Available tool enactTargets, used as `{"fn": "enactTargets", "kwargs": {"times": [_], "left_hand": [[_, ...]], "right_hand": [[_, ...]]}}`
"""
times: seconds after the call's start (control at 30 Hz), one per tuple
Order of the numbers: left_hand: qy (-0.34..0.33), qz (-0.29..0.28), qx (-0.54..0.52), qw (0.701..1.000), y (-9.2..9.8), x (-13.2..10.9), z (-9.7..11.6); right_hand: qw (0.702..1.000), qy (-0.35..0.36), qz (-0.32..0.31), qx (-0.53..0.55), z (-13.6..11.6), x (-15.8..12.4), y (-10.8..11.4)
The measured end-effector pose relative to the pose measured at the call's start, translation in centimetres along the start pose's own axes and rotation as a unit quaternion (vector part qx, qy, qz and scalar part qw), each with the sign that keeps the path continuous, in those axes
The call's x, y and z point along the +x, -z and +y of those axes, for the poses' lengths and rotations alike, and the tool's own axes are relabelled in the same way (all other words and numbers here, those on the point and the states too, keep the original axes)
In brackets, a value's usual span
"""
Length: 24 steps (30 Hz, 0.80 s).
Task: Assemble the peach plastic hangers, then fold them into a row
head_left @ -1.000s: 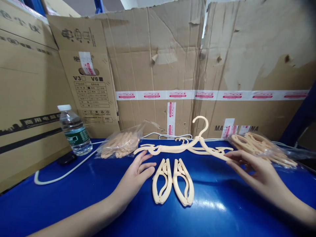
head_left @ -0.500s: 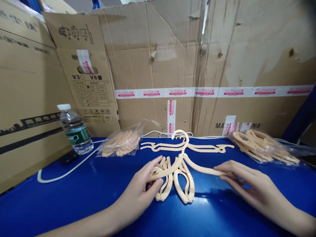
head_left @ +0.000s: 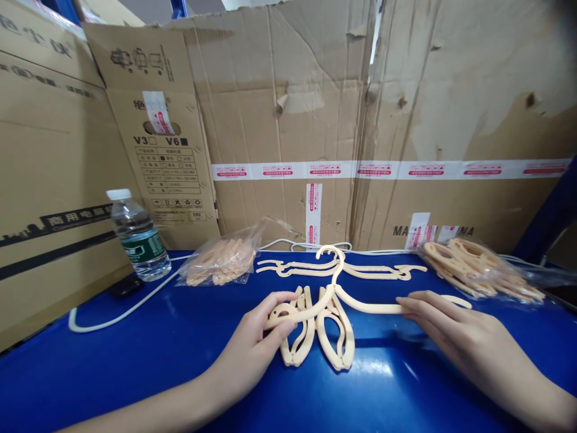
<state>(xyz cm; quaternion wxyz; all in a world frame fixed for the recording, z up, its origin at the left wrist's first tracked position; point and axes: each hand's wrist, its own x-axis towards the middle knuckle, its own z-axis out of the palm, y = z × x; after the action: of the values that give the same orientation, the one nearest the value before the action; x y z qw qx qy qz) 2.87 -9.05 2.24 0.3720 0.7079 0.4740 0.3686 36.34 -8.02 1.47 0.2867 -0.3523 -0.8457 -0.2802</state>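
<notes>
A cream folding clothes hanger (head_left: pixel 367 307) is held up in front of me with both arms spread and its hook at the top. My left hand (head_left: pixel 259 337) pinches the hanger's left arm between thumb and fingers. At the other end my right hand (head_left: pixel 455 337) is closed on the right arm, whose tip shows beyond the fingers. Two folded hangers (head_left: pixel 347 359) lie on the blue table, just under and behind the held one. Farther back, unfolded hangers (head_left: pixel 311 265) lie flat with their hooks overlapping.
Clear bags of folded hangers rest at the back: one bag (head_left: pixel 220 261) on the left, another bag (head_left: pixel 478 267) on the right. A water bottle (head_left: pixel 139 240) stands at the left by a black object (head_left: pixel 125 287) and a white cable (head_left: pixel 117 322). Cardboard (head_left: pixel 279 120) walls the table (head_left: pixel 180 355).
The spread hanger has come down slightly toward the table, its hook now lower. My right hand has shifted a little, and the tip of the right arm has come into view.
</notes>
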Motion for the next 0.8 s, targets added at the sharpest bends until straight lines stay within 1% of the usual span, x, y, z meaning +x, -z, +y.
{"fn": "enactTargets", "kwargs": {"times": [0.1,0.2,0.3,0.37,0.4,0.43,0.47,0.53,0.57,0.6,0.63,0.67,0.73,0.8], "left_hand": [[-0.004,-0.004,0.006,1.000,-0.1,-0.1,0.2],[-0.004,0.000,0.009,1.000,-0.1,-0.1,0.4],[-0.002,-0.002,0.010,1.000,-0.1,-0.2,0.4],[-0.004,-0.002,0.012,1.000,-0.1,-0.2,0.5],[-0.006,-0.001,0.010,1.000,-0.1,-0.1,0.5],[-0.008,0.000,0.006,1.000,-0.1,-0.1,0.5],[-0.012,-0.001,0.001,1.000,-0.2,-0.1,0.5],[-0.017,-0.002,-0.004,1.000,-0.2,-0.1,0.5],[-0.018,0.000,-0.004,1.000,-0.2,-0.1,0.5],[-0.018,0.004,-0.002,1.000,-0.1,0.0,0.5],[-0.016,0.011,0.001,1.000,-0.1,0.0,0.5],[-0.012,0.018,-0.001,1.000,-0.1,0.1,0.5],[0.001,0.030,-0.023,0.999,0.0,0.2,0.6],[0.016,0.037,-0.073,0.996,-0.1,0.3,0.8]], "right_hand": [[0.999,0.014,0.007,-0.041,0.1,-0.4,0.0],[0.999,0.003,0.018,-0.031,0.0,-0.6,0.0],[0.997,-0.050,0.034,0.048,-0.4,-0.3,0.0],[0.985,-0.107,0.054,0.126,-0.8,0.1,-0.1],[0.972,-0.143,0.061,0.176,-0.9,0.3,-0.2],[0.953,-0.186,0.064,0.231,-1.1,0.6,-0.3],[0.927,-0.231,0.057,0.289,-1.2,0.8,-0.3],[0.866,-0.309,0.021,0.392,-1.4,1.2,-0.3],[0.840,-0.333,0.002,0.429,-1.5,1.4,-0.3],[0.821,-0.350,-0.013,0.452,-1.5,1.6,-0.2],[0.808,-0.359,-0.023,0.466,-1.5,1.7,-0.1],[0.802,-0.364,-0.026,0.472,-1.4,1.8,0.0],[0.802,-0.374,-0.014,0.465,-1.2,1.9,0.2],[0.805,-0.385,0.001,0.452,-1.1,1.8,0.3]]}}
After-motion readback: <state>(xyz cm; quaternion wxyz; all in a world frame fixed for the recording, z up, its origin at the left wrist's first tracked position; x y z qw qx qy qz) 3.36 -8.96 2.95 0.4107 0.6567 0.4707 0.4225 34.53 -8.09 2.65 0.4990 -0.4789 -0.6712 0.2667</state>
